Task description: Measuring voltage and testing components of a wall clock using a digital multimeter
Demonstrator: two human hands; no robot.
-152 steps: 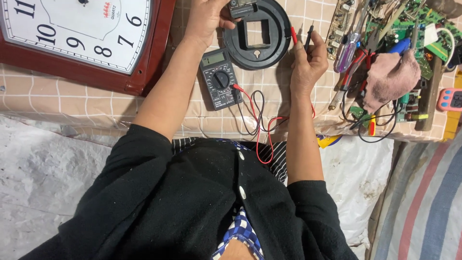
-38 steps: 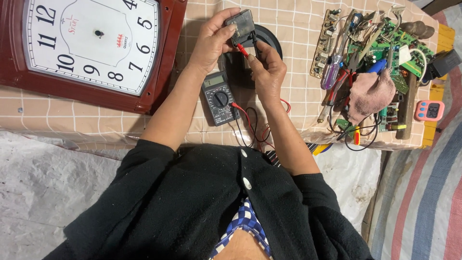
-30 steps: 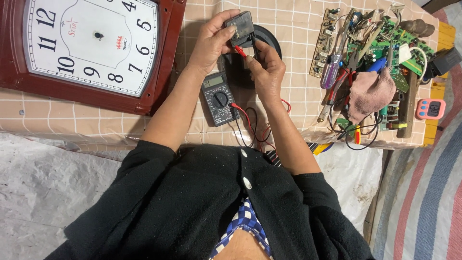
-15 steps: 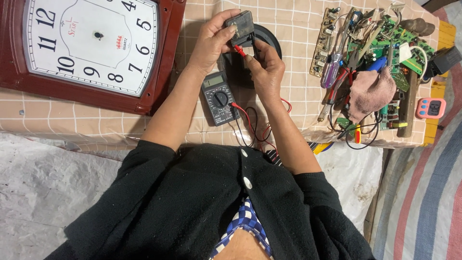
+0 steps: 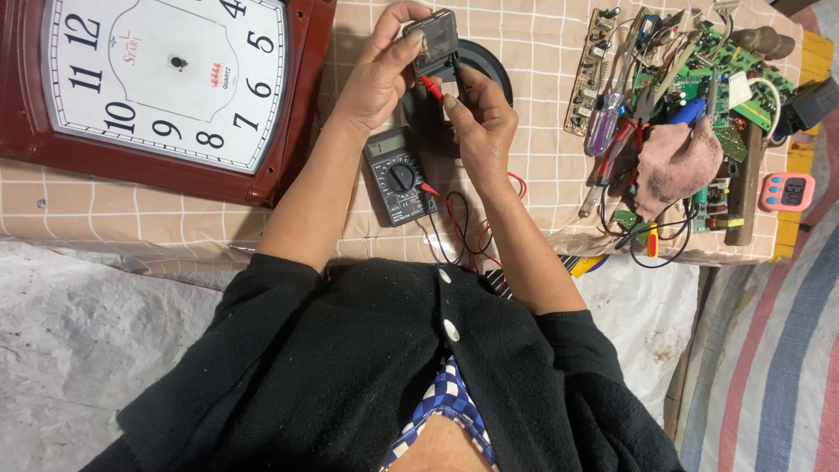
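Little has shifted since half a second ago: both hands remain raised over the checked worktop (image 5: 542,105). Left hand (image 5: 380,74) grasps a small black clock movement (image 5: 434,39); right hand (image 5: 479,122) pinches a black probe (image 5: 456,74) against it, beside the red probe (image 5: 430,86). Below lie a round black housing (image 5: 489,70), multimeter (image 5: 398,175) and wall clock (image 5: 166,79).
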